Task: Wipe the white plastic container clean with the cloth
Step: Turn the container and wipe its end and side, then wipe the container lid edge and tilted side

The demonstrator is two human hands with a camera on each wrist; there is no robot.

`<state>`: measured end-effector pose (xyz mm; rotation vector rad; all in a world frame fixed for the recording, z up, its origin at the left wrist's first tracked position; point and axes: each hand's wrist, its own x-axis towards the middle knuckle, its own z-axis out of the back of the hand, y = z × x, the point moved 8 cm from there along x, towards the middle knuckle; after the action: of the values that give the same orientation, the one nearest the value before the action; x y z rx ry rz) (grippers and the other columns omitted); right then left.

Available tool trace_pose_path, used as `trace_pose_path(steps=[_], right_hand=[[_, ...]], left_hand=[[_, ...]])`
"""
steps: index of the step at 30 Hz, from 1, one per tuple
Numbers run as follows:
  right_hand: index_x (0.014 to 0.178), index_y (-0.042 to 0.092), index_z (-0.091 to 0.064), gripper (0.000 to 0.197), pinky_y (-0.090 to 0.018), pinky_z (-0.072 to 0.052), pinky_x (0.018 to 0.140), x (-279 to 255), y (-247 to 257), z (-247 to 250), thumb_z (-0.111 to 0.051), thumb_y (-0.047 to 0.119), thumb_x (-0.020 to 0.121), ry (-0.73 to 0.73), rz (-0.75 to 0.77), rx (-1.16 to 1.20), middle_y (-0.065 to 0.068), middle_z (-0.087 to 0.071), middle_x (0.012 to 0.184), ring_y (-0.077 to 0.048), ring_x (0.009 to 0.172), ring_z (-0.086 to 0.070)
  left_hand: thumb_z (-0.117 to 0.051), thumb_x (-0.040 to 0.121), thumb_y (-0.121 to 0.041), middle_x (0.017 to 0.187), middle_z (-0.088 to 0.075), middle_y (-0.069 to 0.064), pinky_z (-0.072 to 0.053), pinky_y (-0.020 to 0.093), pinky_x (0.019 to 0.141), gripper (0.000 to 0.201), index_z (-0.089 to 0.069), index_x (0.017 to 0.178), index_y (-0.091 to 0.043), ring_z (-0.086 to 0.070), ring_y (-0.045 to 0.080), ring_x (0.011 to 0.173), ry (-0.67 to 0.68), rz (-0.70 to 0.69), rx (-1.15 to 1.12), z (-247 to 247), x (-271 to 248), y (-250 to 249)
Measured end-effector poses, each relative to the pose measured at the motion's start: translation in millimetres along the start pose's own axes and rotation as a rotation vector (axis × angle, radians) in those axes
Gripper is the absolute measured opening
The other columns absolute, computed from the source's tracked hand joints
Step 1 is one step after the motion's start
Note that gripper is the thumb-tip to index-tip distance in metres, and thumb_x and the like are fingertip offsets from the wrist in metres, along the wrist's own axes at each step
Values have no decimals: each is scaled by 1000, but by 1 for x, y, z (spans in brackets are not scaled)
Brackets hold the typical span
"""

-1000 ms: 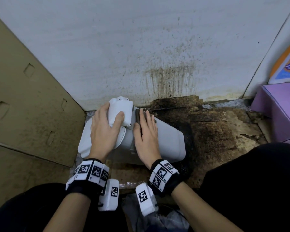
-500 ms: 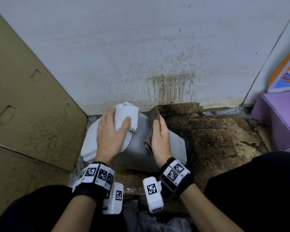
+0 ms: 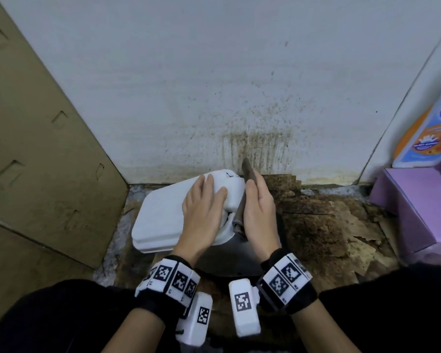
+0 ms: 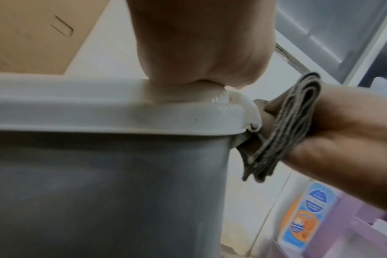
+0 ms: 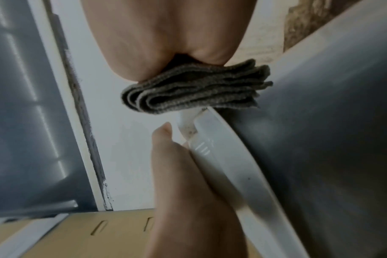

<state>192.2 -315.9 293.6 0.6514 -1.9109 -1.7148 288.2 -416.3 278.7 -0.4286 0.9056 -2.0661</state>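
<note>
The white plastic container (image 3: 161,220) stands by the wall, white lid up, its grey-looking body (image 4: 99,192) below. My left hand (image 3: 204,212) lies on the lid, with the fingers and thumb clasping the raised latch at its far right corner. In the left wrist view the heel of the palm (image 4: 199,43) presses on the lid rim. My right hand (image 3: 259,212) stands edge-on against the container's right side. It holds a folded grey cloth (image 3: 241,212) between hand and container. The folded cloth (image 5: 194,92) meets the lid corner and the body (image 5: 320,139).
Tan cardboard panels (image 3: 36,149) lean along the left. The white wall (image 3: 214,85) behind carries brown splatter. Stained, torn cardboard (image 3: 329,225) covers the floor to the right. A purple box (image 3: 413,207) and an orange-blue package (image 3: 430,133) stand at the far right.
The container has swung from lying on its side to lid-up. My right hand turned edge-on and slid the cloth along the side toward the wall. The left hand stayed on the lid.
</note>
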Motion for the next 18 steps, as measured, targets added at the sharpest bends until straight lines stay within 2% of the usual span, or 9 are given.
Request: trace_pose_path(steps=[1,3,5,7,10,12,15,18], right_hand=[[142,37,-45,35,-35,-43,110,1,-1,6,-34,29,109,-2,18,-52,21,-58,134,2,124,-53],[144,37,-45,37,-40,-39,115,5,-7,18,-34,32,109,-12,52,-140,14,-51,144,-3,134,-47],[147,34,-44,40,-45,-40,115,8,-14,34,-34,33,108,-37,54,-195,12,-48,148,-8,136,-47],[148,34,-44,41,-45,-40,114,12,-21,51,-35,34,108,-68,37,-211,16,-45,150,-7,135,-46],[143,40,-45,41,-46,-33,118,16,-26,74,-32,38,105,-120,71,-314,14,-42,150,-7,141,-36],[142,36,-47,39,-44,-29,120,18,-29,89,-31,34,107,-154,53,-383,6,-39,147,-10,139,-33],[141,30,-50,37,-34,-31,113,16,-36,115,-32,34,108,-191,-41,-380,-1,-32,139,-16,127,-37],[142,32,-48,38,-23,-27,98,17,-45,135,-31,33,108,-209,-91,-419,-8,-34,136,-17,118,-37]], left_hand=[[-34,108,-41,168,-16,-4,-9,38,126,56,-25,160,-24,-10,12,154,27,10,-57,-5,-1,-4],[-39,107,-41,167,-19,-10,-10,37,126,55,-27,159,-27,-13,8,153,73,29,-237,-13,-5,-10],[-45,106,-42,162,-29,-16,-20,33,123,54,-30,157,-31,-25,5,149,91,41,-465,-15,-11,-15],[-47,106,-38,156,-37,-19,-27,27,118,50,-35,154,-32,-34,1,142,62,17,-566,-9,-17,-20],[-49,106,-36,149,-39,-19,-29,26,113,44,-40,149,-31,-35,0,137,-43,-35,-442,11,-14,-16],[-48,106,-37,149,-39,-11,-30,33,114,42,-41,147,-27,-33,9,140,-89,-32,-240,23,-9,-1],[-46,104,-40,150,-39,15,-26,48,117,49,-45,143,-11,-30,32,142,-139,87,190,35,-6,38],[-41,104,-48,153,-34,23,-24,52,116,60,-39,146,-6,-27,39,143,-83,281,247,31,-11,74]])
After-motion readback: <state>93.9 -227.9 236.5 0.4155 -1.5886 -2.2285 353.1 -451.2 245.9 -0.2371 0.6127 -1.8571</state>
